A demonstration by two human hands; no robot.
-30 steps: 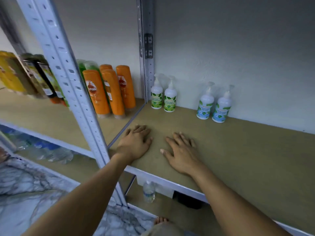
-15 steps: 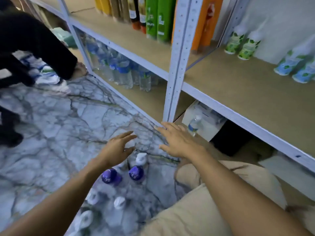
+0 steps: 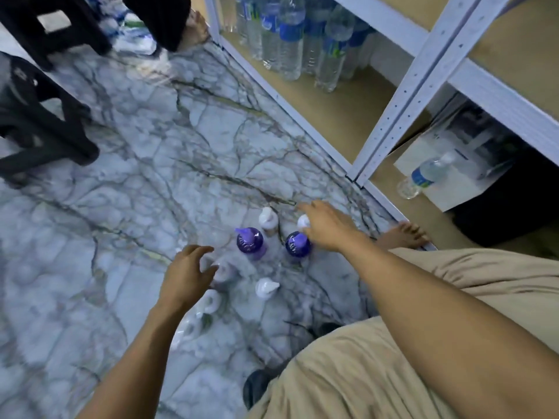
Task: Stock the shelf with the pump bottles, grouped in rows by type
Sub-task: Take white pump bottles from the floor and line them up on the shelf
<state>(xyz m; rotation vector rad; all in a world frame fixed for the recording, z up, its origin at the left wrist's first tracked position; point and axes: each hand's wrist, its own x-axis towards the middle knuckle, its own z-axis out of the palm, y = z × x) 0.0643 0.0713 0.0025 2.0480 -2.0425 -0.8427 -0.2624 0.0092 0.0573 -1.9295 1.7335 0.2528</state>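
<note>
Head view: left hand (image 3: 187, 276) and right hand (image 3: 328, 228) reach open-fingered over pump bottles (image 3: 251, 243); probably light, slippery; grip the body.

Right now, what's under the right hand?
A white pump top peeks out beneath the right hand, beside a purple bottle. The hand covers the rest of that white-topped bottle.

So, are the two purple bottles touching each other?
Apart: the head view shows bare floor between the left purple bottle and the right purple bottle.
</note>
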